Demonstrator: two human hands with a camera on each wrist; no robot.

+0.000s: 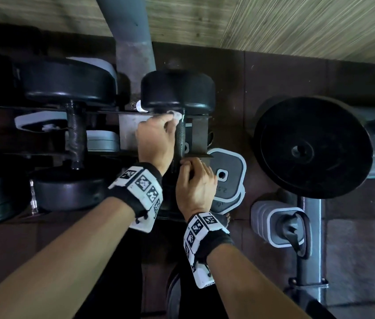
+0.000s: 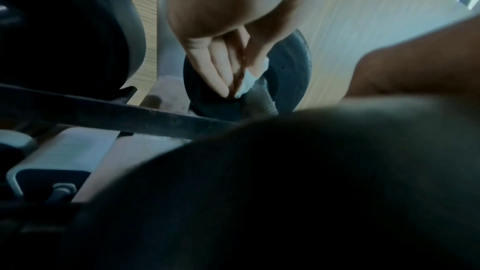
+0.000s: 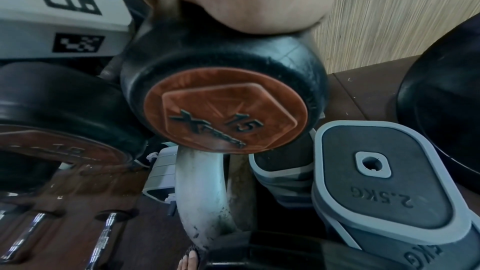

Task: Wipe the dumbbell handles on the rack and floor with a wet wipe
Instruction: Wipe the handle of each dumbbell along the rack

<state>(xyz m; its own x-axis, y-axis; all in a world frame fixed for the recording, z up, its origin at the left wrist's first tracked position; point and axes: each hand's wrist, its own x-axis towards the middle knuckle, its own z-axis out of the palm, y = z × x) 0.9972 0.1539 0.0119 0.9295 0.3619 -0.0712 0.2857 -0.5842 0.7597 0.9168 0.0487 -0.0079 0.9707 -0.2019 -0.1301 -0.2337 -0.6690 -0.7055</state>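
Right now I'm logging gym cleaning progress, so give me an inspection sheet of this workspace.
Surface: brown floor tiles below a metal rack.
Job's things: wet wipe pressed on the far end of the knurled dumbbell handle; the near head is marked 15.
Clutter: a second dumbbell; grey 2.5KG plates; large black plate.
Hands: left hand pinches the wipe in its fingers; right hand rests on the near head, its fingers curled at the handle.
Cables: nothing seen.
Surroundings: wood-grain wall; grey post.
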